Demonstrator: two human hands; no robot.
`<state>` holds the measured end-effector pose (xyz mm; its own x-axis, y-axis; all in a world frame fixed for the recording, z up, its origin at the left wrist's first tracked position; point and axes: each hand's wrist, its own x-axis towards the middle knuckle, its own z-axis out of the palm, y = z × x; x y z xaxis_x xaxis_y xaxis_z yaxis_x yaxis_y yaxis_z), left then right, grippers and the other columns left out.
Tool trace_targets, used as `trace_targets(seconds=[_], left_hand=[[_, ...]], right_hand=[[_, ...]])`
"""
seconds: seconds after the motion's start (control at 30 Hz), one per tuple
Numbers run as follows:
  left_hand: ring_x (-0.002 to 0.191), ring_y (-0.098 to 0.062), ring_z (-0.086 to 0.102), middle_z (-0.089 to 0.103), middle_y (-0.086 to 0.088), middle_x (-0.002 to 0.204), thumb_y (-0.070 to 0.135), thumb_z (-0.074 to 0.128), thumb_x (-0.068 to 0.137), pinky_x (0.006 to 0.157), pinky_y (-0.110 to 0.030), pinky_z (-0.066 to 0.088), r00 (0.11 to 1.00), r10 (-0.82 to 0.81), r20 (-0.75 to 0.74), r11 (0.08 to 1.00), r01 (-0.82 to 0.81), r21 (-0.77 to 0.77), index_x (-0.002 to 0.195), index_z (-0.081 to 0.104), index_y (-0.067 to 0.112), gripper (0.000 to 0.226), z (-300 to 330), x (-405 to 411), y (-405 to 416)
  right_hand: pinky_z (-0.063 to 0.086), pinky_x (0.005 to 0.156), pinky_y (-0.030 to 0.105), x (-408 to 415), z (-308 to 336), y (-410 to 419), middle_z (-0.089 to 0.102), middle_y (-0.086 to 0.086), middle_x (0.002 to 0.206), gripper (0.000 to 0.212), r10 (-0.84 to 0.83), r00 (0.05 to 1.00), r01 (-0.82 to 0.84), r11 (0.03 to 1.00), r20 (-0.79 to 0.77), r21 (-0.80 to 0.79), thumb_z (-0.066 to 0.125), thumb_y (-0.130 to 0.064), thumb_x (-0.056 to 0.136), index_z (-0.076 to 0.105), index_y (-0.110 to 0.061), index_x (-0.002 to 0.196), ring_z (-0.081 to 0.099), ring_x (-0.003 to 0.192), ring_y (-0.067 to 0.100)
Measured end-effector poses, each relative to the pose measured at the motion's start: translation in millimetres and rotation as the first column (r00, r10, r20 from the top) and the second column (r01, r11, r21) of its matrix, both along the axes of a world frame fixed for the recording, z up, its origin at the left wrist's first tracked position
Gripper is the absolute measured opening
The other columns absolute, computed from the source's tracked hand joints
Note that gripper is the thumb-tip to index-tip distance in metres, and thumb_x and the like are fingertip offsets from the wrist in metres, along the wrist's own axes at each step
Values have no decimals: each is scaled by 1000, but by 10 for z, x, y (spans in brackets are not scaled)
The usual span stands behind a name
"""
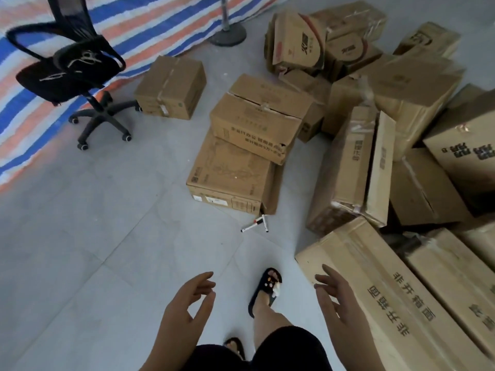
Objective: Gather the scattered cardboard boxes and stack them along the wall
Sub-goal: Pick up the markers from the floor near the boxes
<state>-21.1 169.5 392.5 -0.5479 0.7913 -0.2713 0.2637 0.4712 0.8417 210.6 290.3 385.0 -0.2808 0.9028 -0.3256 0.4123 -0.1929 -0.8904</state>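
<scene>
so the cardboard boxes are all over the tiled floor [93, 250] right now. closest to the middle is a two-box pile: a flat wide box [227, 180] sits on the floor with a printed box [257, 124] resting crooked on top of it, overhanging toward the far side. a single taped box [171, 87] sits apart near the edge of the striped tarp [139, 25], just beside the office chair [69, 68]. the rest is a jumbled heap [388, 84] along the right side of the floor, boxes leaning on each other at all angles, looks dumped rather than stacked. a long box [380, 295] with big printed characters lies flat at the near right.

both hands are empty. the left hand [187, 306] and right hand [337, 303] are held out in front with fingers loose and spread, not touching anything. the right one hovers over the near corner of the long box, so my guess is that's about to get picked up, or the person is just walking in, since one sandal [265, 290] is stepped forward.

two markers [255, 223] lie on the floor just by the flat box's near corner, easy to step on. a round stand base [227, 36] is at the far edge. can't see any wall here, so no idea where the stack goes.
</scene>
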Motion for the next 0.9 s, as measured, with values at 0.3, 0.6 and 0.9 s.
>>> trace_targets(seconds=[0.3, 0.6, 0.9], left_hand=[[94, 6, 59, 66, 22, 95, 12, 60, 90, 79, -6, 43, 988, -143, 57, 969, 152, -194, 101, 53, 45, 36, -1223, -891, 1728], [103, -10, 57, 60, 5, 104, 26, 53, 94, 88, -20, 41, 852, -513, 101, 711, 488, -506, 124, 55, 24, 31, -5035, -1614, 2731], [122, -21, 42, 43, -3, 135, 42, 42, 96, 98, -34, 40, 478, -853, -209, 504, 654, -563, 143, 28, 21, 53, -7281, -1563, 3489]], right_hand=[[42, 73, 3, -762, -1139, 1586, 58, -13, 112, 34, 72, 979, -57, 995, 190, -84, 55, -15, 92, 48, -33, 120, 53, 98, -13], [44, 85, 26, -1505, -4888, 2539, 56, 3, 117, 37, 186, 891, -139, 980, 414, -141, 52, -26, 95, 49, -19, 130, 57, 103, 16], [44, 92, 27, -1762, -7194, 2989, 51, 6, 133, 46, 281, 810, -242, 960, 514, -143, 53, -35, 94, 43, -15, 134, 53, 117, 20]])
